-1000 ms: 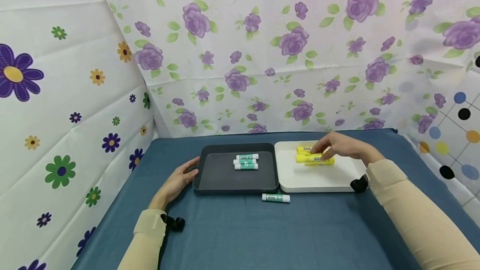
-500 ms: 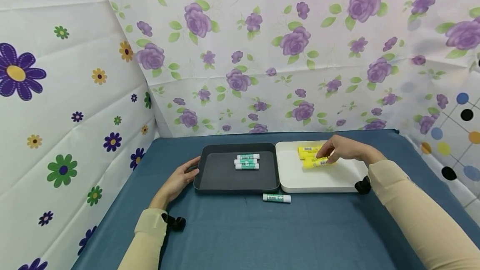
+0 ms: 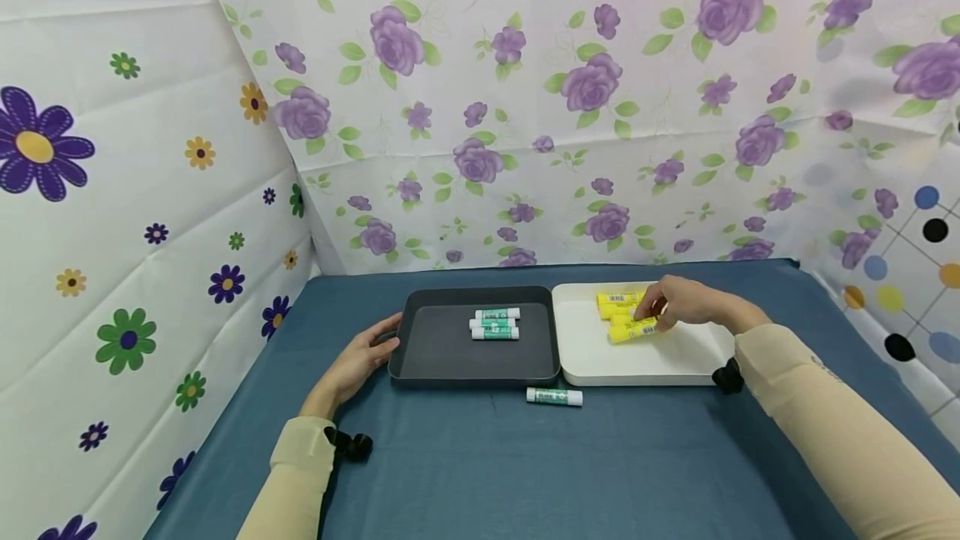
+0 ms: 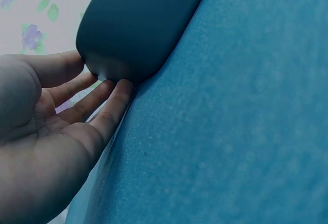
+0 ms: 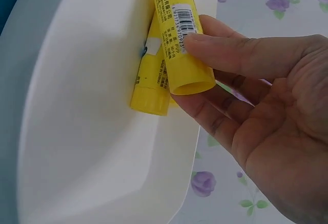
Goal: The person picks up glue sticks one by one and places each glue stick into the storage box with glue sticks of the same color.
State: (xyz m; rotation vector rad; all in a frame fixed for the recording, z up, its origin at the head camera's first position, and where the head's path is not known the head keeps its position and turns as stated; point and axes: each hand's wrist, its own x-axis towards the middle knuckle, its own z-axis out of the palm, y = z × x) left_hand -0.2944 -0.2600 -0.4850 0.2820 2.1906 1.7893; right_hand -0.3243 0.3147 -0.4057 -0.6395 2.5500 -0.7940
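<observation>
My right hand (image 3: 693,303) pinches a yellow glue stick (image 5: 177,34) between thumb and fingers, over the white tray (image 3: 637,367). More yellow glue sticks (image 3: 618,299) lie in that tray, just behind the held one; the right wrist view shows one of them (image 5: 148,88) beneath it. At the dark grey tray (image 3: 442,361), the fingertips and thumb of my left hand (image 3: 358,365) touch the left end, with the fingers nearly straight. Inside the grey tray are three white-and-green glue sticks (image 3: 495,333), side by side.
Another white-and-green glue stick (image 3: 554,397) lies on the blue tablecloth (image 3: 480,473), in front of where the two trays meet. A flowered sheet (image 3: 480,107) hangs behind the table, and another flowered sheet (image 3: 150,290) stands along the left.
My right hand has shifted the held yellow glue stick slightly towards me and tilted it, uncovering more of the ones behind. The left hand stays at the grey tray.
</observation>
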